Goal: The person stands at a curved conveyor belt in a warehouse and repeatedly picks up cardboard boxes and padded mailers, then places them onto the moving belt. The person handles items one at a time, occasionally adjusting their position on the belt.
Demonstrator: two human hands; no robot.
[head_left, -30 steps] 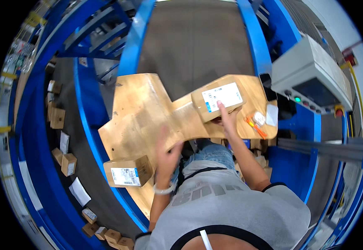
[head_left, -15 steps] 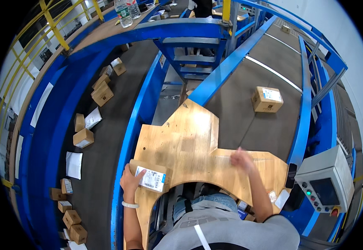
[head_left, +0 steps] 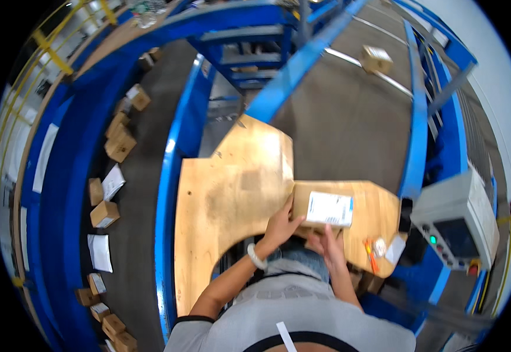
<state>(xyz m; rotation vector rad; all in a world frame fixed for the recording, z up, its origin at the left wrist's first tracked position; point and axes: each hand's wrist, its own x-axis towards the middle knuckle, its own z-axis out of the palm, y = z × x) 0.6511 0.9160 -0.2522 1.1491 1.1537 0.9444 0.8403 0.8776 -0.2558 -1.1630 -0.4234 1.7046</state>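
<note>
A brown cardboard box (head_left: 299,202) with a white and blue label on top is at the right part of the wooden worktop (head_left: 226,182). My left hand (head_left: 280,227), with a pale bracelet at the wrist, grips its left side, the thumb along the near edge. At the near side, my right hand (head_left: 330,249) holds the box with its fingertips, some of them hidden under the edge. Slight blur softens both hands.
Right of the box lie an orange tool (head_left: 373,255) and a white card (head_left: 394,249). A control panel (head_left: 458,226) stands at the right. Another box (head_left: 377,60) rides the far right belt. Several parcels line the left belt (head_left: 144,223), behind a blue rail (head_left: 173,176).
My left hand has brought the box from the worktop's left side to the right, and my right hand has come down onto it. The belt box has moved farther away; the view has shifted.
</note>
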